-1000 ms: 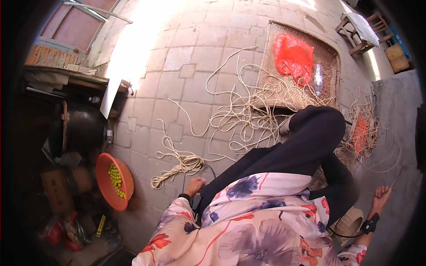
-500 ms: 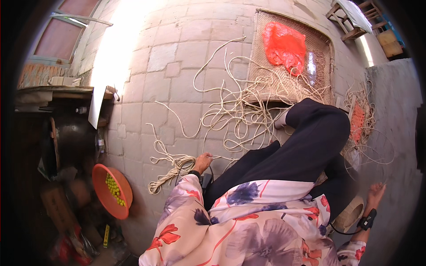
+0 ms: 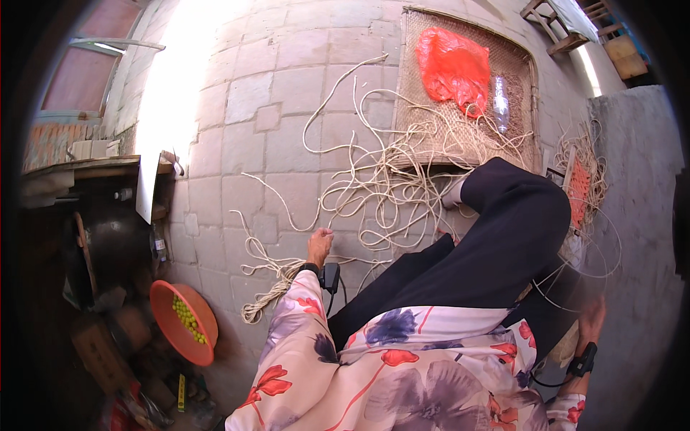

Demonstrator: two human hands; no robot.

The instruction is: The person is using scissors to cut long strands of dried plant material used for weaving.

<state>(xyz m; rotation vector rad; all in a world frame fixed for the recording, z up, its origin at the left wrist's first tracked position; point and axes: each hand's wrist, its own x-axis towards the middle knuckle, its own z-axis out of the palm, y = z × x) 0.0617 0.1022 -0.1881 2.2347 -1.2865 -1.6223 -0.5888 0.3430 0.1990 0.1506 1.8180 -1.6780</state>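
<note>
A tangle of cream rope (image 3: 388, 176) spreads over the paving in front of me and partly onto a woven mat. My left hand (image 3: 320, 248) is at its near left edge, fingers closed in a pinch where a strand of the rope meets the fingertips. Beside that wrist, a looser bundle of the same rope (image 3: 277, 276) lies on the floor. My right hand (image 3: 591, 321) is low by my right side, its fingers smeared by motion. A thin strand (image 3: 611, 269) loops down close to it from a frame with orange netting (image 3: 578, 190) and more cord.
On the shallow-rimmed woven mat (image 3: 445, 154) lie a red plastic bag (image 3: 449, 65) and a clear bottle (image 3: 501, 104). An orange basin (image 3: 206, 352) with yellow-green fruits stands at left, near a dark round pot (image 3: 111, 233). A grey wall (image 3: 640, 187) rises on the right.
My left hand has moved forward and slightly left. My right hand has come inward to the left and a little lower. The thin loop beside it has shifted left.
</note>
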